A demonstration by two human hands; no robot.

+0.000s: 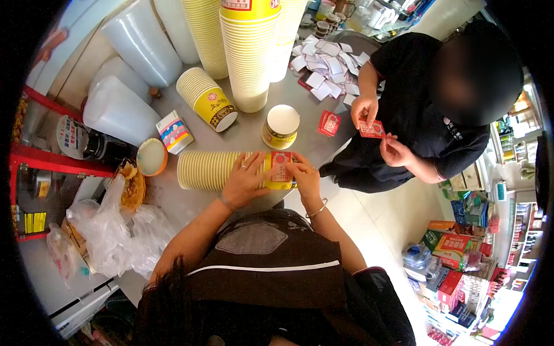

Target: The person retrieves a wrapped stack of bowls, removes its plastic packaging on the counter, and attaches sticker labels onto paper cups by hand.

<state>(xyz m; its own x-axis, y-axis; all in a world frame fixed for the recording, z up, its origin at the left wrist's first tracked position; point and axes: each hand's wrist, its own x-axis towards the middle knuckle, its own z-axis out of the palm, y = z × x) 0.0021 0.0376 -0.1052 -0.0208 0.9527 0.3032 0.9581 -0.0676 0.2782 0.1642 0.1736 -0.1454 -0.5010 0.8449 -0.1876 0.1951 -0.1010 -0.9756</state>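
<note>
A long stack of yellow paper cups (pixel 210 170) lies on its side across the metal table in front of me. My left hand (pixel 247 180) is wrapped over the stack near its right end, fingers curled on the cups. Against the side of the end cup sits a red printed label (pixel 281 167). My right hand (pixel 304 177) pinches the label's right edge with bent fingers; the fingertips are partly hidden. Just beyond stands a short upright stack of paper cups (pixel 281 126), and a tilted bundle of cups (pixel 206 99) lies to its left.
Tall cup stacks (pixel 245 57) rise at the back. A co-worker (pixel 427 104) at the right holds a red label (pixel 372 129); more red labels (pixel 329 124) and a white-backed pile (pixel 332 63) lie nearby. Left are a tissue box (pixel 175 131), a bowl (pixel 152 157) and plastic bags (pixel 109 230).
</note>
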